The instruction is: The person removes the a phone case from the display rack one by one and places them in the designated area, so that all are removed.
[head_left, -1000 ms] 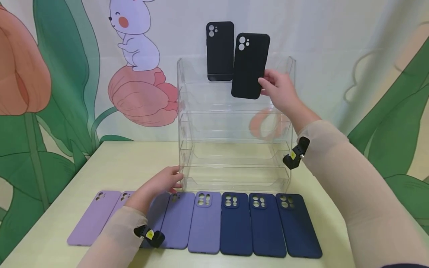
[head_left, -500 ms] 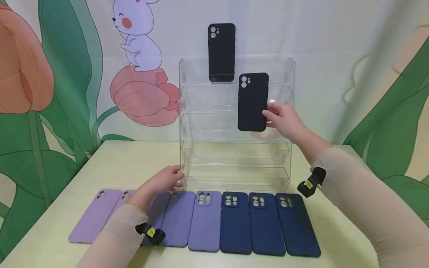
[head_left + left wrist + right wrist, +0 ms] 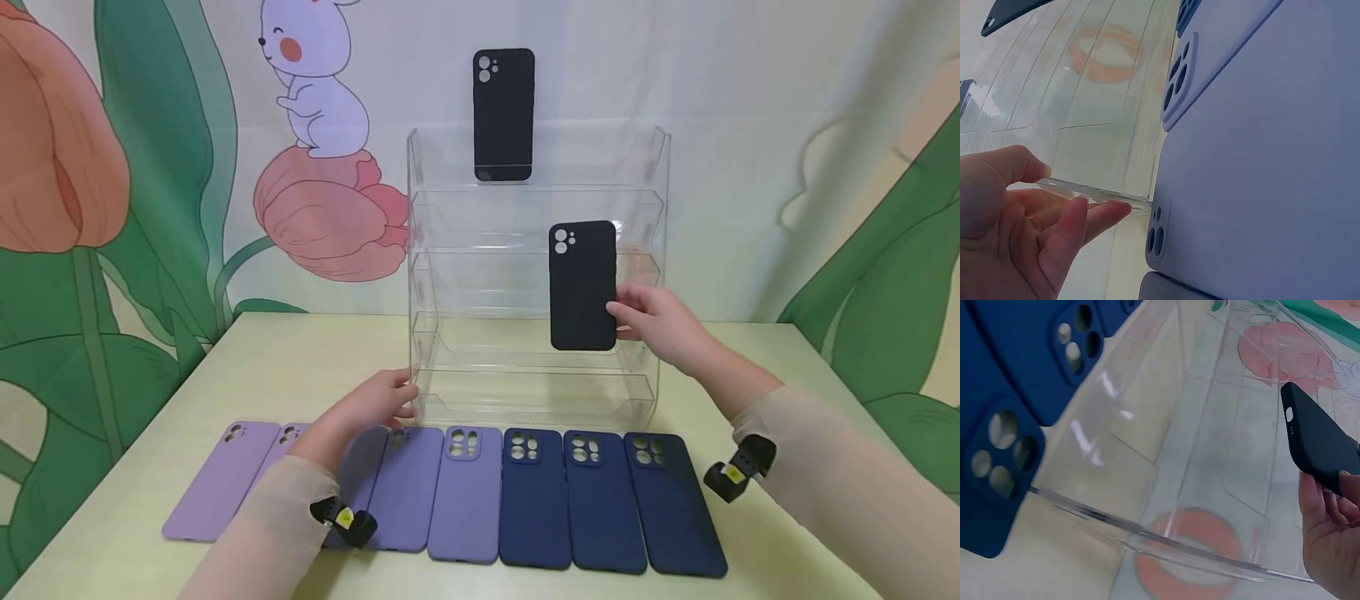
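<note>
Black case coming level with the stand's middle shelves.
I'm watching the right hand [image 3: 654,327] pinching the black case [image 3: 582,286] upright against the clear stand [image 3: 647,167]; the left hand [image 3: 367,408] is gripping the stand's lower left edge.

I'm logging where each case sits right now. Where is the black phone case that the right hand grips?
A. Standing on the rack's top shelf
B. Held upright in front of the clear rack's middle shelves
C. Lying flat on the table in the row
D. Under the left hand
B: the right hand holds the black phone case upright before the middle shelves of the clear rack.
</note>
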The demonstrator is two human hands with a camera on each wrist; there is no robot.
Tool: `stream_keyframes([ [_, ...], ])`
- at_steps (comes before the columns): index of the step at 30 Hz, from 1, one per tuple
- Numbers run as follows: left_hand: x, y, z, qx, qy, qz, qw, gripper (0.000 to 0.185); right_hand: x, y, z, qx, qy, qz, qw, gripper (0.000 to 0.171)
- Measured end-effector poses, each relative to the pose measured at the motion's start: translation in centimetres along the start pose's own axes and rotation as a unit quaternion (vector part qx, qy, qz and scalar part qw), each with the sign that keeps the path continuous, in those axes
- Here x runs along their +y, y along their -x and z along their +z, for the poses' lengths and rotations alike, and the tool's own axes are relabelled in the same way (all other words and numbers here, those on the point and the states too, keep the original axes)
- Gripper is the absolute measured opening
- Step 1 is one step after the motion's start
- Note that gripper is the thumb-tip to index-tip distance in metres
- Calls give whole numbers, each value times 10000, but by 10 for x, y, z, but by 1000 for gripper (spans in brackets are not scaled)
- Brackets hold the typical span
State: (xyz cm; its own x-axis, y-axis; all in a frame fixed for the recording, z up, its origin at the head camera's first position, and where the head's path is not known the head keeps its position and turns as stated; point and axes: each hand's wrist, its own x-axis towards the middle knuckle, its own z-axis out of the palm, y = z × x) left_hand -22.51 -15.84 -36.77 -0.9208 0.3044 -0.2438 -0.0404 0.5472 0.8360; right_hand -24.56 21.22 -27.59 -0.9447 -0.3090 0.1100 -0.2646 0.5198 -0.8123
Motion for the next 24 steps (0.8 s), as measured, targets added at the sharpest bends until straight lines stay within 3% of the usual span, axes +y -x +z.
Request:
stream_keyframes([
  [24, 3, -1, 1, 57, -51, -3, 10000, 52, 33, 56, 1, -328, -402, 363, 9980, 44],
])
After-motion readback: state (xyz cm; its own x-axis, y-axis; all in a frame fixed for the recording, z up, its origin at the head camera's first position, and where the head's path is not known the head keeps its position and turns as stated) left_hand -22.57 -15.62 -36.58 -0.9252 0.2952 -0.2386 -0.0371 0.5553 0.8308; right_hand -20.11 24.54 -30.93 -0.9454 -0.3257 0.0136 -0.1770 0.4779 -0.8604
